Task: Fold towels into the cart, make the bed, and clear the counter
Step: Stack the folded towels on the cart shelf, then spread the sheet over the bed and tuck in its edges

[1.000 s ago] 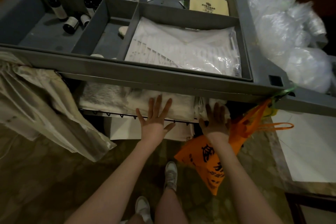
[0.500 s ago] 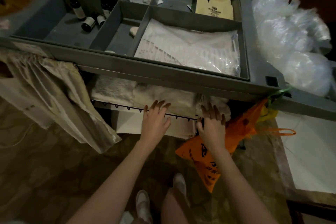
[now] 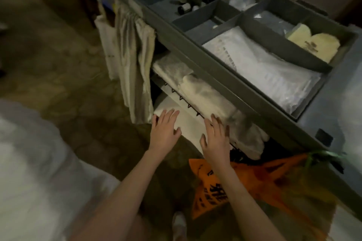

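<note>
Resting two flat hands, left hand (image 3: 164, 133) and right hand (image 3: 215, 139), on cart (image 3: 195, 53) towels (image 3: 205, 96)

Grey cart (image 3: 211, 68), wire shelf (image 3: 188, 103) stacked with folded towels (image 3: 205, 94), white linen (image 3: 188, 125) on shelf below

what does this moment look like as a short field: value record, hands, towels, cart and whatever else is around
left hand: left hand flat, fingers straight, on the white linen of the lower shelf
right hand: right hand flat, fingers straight, at the wire shelf edge by the folded towels
cart: grey cart, divided top tray
top tray: small bottles, plastic packets
cart side: beige curtain
below: orange bag
task stage: towels on the shelf, hands flat at them
</note>
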